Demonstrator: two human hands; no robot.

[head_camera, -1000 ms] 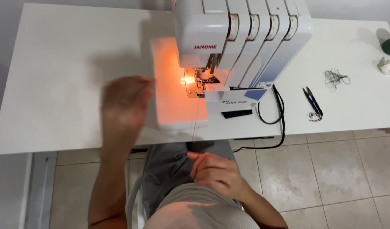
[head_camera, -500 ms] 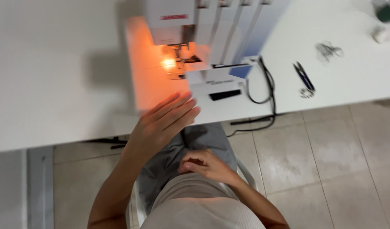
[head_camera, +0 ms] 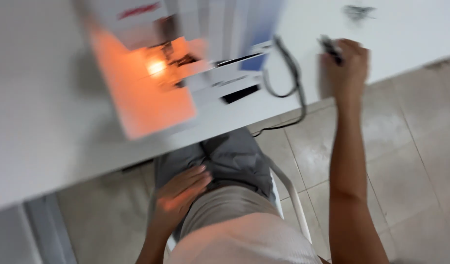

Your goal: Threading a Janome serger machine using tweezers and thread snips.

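Right hand [head_camera: 345,63] closes around the thread snips [head_camera: 330,49] on the worktop [head_camera: 49,127], right of the sewing machine [head_camera: 161,63]. Left hand [head_camera: 178,195] rests open on the lap. Lifting them looks next.

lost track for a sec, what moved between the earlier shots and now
The right hand left the lap and reached out to the thread snips on the white table; whether it grips them is blurred. The left hand dropped from the table to the thigh. The overlock machine stays put, lamp lit.
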